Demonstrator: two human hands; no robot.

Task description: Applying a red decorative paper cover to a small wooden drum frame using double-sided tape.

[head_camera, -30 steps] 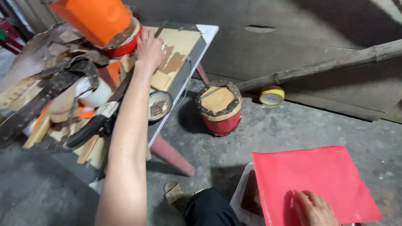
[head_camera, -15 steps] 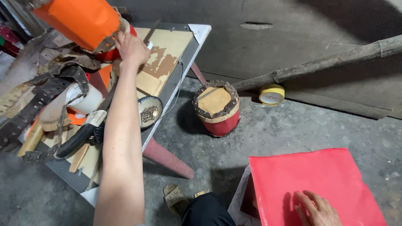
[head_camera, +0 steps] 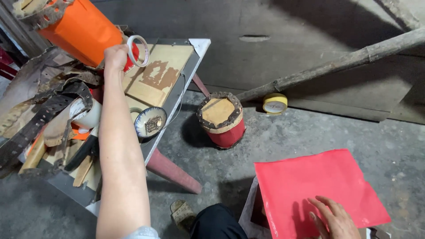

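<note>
My left hand (head_camera: 116, 56) is stretched out over a low work table (head_camera: 177, 95) and grips a white tape ring (head_camera: 138, 50), lifted just above the tabletop. Beside it stands a tall orange paper cylinder (head_camera: 79, 28). My right hand (head_camera: 334, 217) lies flat, fingers spread, on a red paper sheet (head_camera: 316, 190) at the lower right, over a pale box. A small bowl (head_camera: 150, 121) sits on the table near my left forearm.
Dark perforated strips (head_camera: 40, 119), wood sticks and scraps crowd the table's left side. On the concrete floor stand a red drum-shaped tub (head_camera: 221, 119) and a yellow tape roll (head_camera: 275, 103). A long wooden pole (head_camera: 336, 64) leans along the back. My foot (head_camera: 182, 213) is below.
My left hand has closed on the white tape ring and raised it off the table. The view shifted slightly. My right hand stays on the red sheet.
</note>
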